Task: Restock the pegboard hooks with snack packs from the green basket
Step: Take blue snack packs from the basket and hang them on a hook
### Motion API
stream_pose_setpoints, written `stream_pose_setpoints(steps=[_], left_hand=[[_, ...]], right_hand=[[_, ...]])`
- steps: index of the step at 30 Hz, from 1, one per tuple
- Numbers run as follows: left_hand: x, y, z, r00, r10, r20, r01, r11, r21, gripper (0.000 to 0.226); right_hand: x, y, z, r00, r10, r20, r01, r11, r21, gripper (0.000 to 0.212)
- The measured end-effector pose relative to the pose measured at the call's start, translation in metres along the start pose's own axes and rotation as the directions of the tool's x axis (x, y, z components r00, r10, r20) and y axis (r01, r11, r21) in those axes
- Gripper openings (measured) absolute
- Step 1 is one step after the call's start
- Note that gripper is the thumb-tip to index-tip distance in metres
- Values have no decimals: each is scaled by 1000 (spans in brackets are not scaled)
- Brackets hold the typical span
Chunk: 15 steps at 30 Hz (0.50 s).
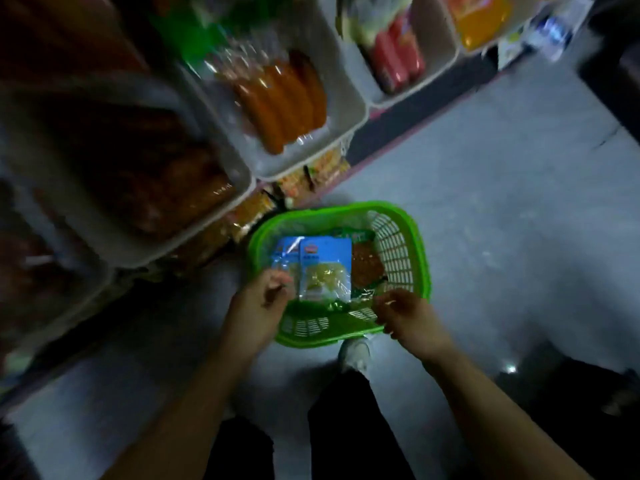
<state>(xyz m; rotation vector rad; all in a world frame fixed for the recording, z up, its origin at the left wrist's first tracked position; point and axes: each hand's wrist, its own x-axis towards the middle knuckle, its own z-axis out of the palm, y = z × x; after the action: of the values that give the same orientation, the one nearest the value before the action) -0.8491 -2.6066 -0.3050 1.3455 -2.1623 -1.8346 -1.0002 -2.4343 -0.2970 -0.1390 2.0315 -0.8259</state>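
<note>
Looking straight down now: the green basket (420, 258) sits on the floor (502, 209) by my shoe (355, 353), up against the bottom of the shelving. Inside it, two blue snack packs (325, 268) lie overlapped on top, with a brown pack (367, 268) and something green tucked beneath. My left hand (263, 299) hangs over the near-left rim, fingers (277, 284) loosely curled and right at the edge of the left blue pack; whether they've got it pinched, I can't tell, the picture's smeared there. My right hand (403, 313) hovers at the near-right rim, fingers curled in, apparently holding nothing.

Trouble spots: those two blue packs overlap, so a careless pinch could drag both, and the second may slide off and drop. The film looks slick, so a corner grip could slip. The light basket could skid if I tug sideways. It's dim too, so I might miss a pack's hang hole.
</note>
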Motion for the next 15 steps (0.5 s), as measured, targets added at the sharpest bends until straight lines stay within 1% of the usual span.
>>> stream_pose_setpoints(steps=[3,4,5,6,7,9,10,11,13,15], left_hand=[[69,-57,64,998,-58,10,58,998,16,25],[91,-76,82,995,-103,14,103,994,23,26],[112,-97,98,986,-163,22,163,986,23,24],[132,-119,112,973,-228,40,227,973,30,17],[150,-143,121,949,-312,47,310,949,45,15],[183,-181,136,878,-479,11,477,876,74,35],[197,-197,141,846,-534,-12,534,844,52,37],[207,-210,146,818,-574,-23,574,819,-18,34],[223,-227,157,766,-642,11,631,750,-198,23],[232,-239,166,731,-679,62,671,700,-245,26]], right_hand=[[79,61,6,998,63,28,-59,990,-130,28],[104,80,11,997,72,30,-66,983,-171,23],[128,98,17,997,75,37,-65,971,-230,13],[150,115,23,996,79,50,-60,952,-299,8],[171,131,31,993,99,59,-71,931,-358,18],[209,157,46,989,115,92,-70,917,-393,30],[227,167,54,989,102,104,-53,917,-395,32],[243,173,61,990,92,106,-45,924,-381,35],[271,183,75,993,79,88,-57,972,-229,49],[288,187,88,993,96,66,-91,993,-74,60]])
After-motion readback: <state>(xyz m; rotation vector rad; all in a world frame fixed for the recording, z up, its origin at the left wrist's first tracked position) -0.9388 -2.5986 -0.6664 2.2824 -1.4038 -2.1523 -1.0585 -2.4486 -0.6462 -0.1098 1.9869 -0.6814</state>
